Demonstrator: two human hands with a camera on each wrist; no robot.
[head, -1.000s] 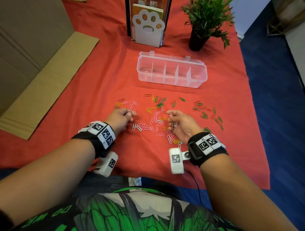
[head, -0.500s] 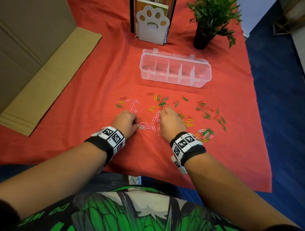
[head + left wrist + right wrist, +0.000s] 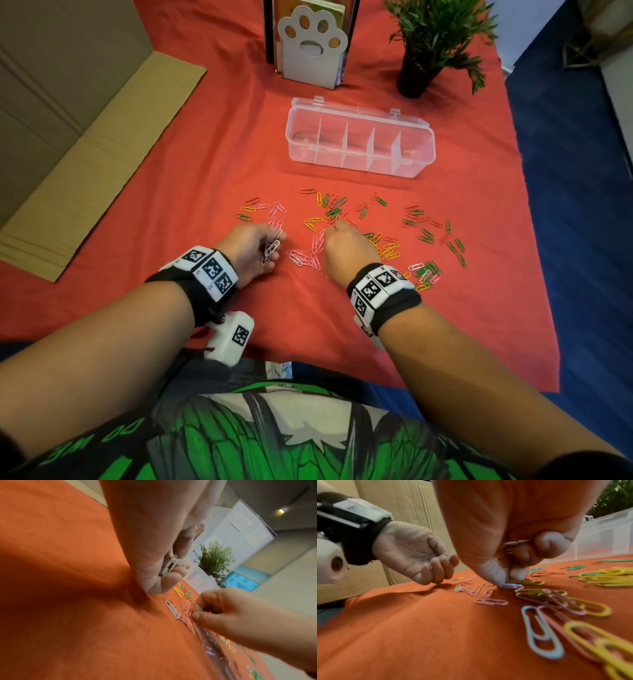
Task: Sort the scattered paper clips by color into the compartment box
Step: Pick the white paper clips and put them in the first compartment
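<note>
the left hand (image 3: 251, 247) has turned palm-up since half a second ago, now showing its curled fingers holding white clips (image 3: 271, 249). the right hand (image 3: 346, 250) still pinches pink clips (image 3: 513, 586) off the cloth (image 3: 205, 192); the compartment box (image 3: 359, 140) sits beyond, its compartments bare.

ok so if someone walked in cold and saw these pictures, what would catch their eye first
Most likely the colourful paper clips scattered over the red cloth, with both hands down among them. The left hand holds a bunch of pale clips, and the right hand pinches at a clip mid-pile. Just beyond sits the clear compartment box, lid open, apparently still empty.
</note>
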